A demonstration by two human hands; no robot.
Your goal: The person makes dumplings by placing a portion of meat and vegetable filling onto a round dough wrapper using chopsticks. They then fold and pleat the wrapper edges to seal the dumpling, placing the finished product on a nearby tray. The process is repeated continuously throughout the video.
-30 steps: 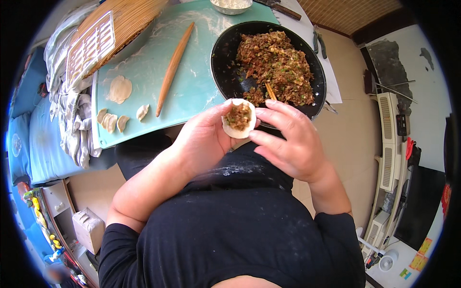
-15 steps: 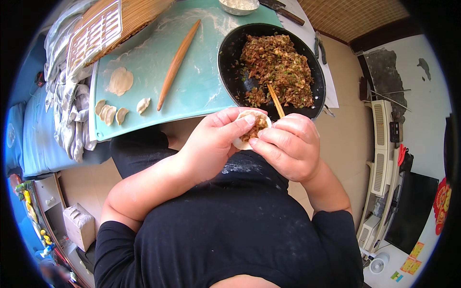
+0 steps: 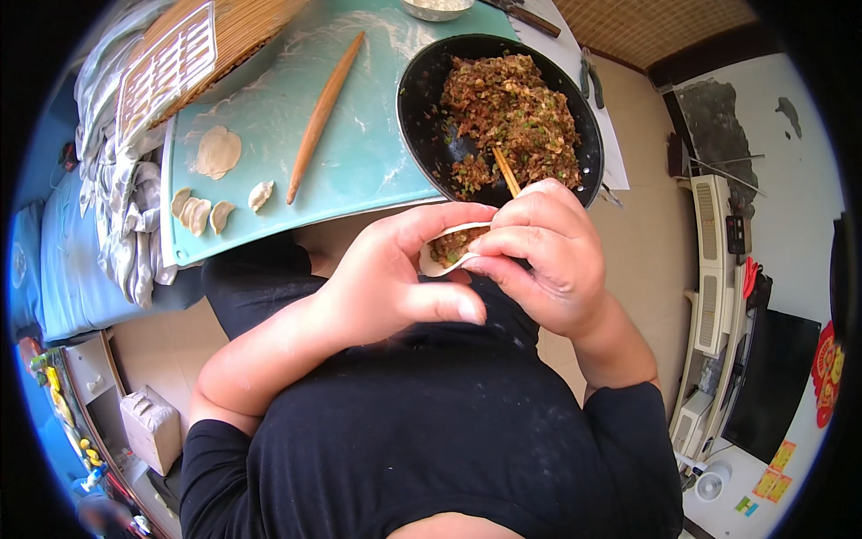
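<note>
A filled wrapper (image 3: 434, 260) sat half-folded between the two hands, its left side gaping.
The right hand (image 3: 546, 247) pinched its edges together; the left hand (image 3: 382, 269) curved around it, thumb spread wide. Several folded dumplings (image 3: 193, 214) lay finished on the green mat (image 3: 359, 166); flat wrappers (image 3: 218, 152) and plenty of filling (image 3: 516, 108) remained unused.

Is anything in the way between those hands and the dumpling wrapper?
Nothing I can see. The right hand pinches the dumpling wrapper directly at its right end; the left hand curls around its left. The chopsticks in the pan aren't between.
</note>
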